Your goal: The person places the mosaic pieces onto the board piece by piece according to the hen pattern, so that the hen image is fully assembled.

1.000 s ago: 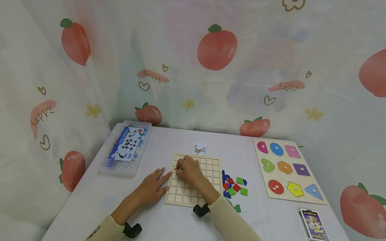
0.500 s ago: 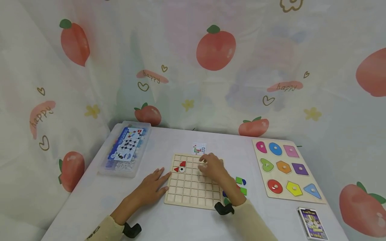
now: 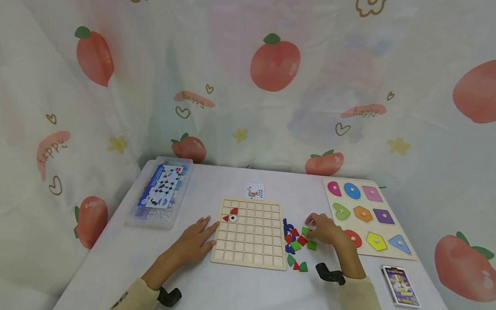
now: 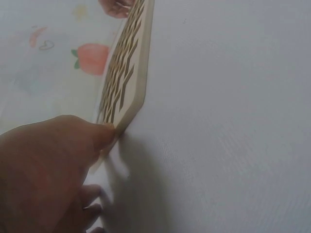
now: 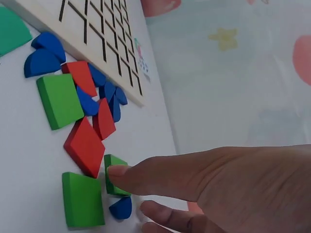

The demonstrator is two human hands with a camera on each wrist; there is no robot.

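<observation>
A wooden grid board point(image 3: 248, 254) lies mid-table. Near its upper left corner sit a red curved piece point(image 3: 234, 211), a red triangle point(image 3: 226, 218) and a white tile with a black dot point(image 3: 233, 218). My left hand point(image 3: 191, 242) lies with fingers spread, index finger and thumb at the board's left edge. To the board's right, my right hand point(image 3: 327, 230) reaches over a green square point(image 5: 116, 177); its thumb touches that piece, while the visible fingers stay apart from it. A blue curved piece point(image 5: 121, 208) lies beside that square. Around them are red rhombi point(image 5: 84, 148) and another green square point(image 5: 82, 199).
Behind the board lies a small pattern card point(image 3: 255, 191). A clear plastic case point(image 3: 160, 196) stands at the left. On the right are a shape-puzzle board point(image 3: 372, 254) and a boxed card deck point(image 3: 401, 286). Green pieces point(image 3: 304, 267) lie near the board's lower right corner.
My right hand has left the pieces at the board's upper left, uncovering them, and crossed right to the loose pieces. My left hand has stayed at the board's edge.
</observation>
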